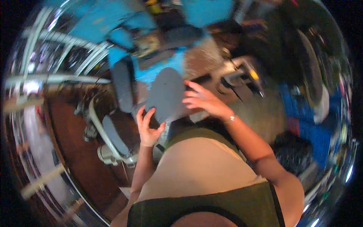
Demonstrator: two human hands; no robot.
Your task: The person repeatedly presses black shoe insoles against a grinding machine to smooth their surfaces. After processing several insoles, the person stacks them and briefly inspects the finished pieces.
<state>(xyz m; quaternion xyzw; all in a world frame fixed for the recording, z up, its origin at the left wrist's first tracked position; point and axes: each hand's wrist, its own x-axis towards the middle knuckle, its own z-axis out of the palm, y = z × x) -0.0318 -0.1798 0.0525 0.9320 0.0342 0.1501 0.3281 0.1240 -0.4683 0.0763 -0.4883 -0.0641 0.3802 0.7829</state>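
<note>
A grey, sole-shaped flat piece (165, 91) sits at the centre over a worktop with blue patches. My left hand (149, 125) has its curved fingers and thumb on the lower-left end of this piece, gripping the edge. Beside the piece's right edge, my right hand (204, 100) is open, fingers spread; whether the fingertips touch it is blurred. More dark grey pieces (121, 85) lie around it, to the left and behind.
At right are a metal machine (242, 75) with a yellow part and blue crates (314, 136). A white curved machine part (94, 117) stands at left beside a brown board (77, 140). Metal racking (60, 79) runs along the far left.
</note>
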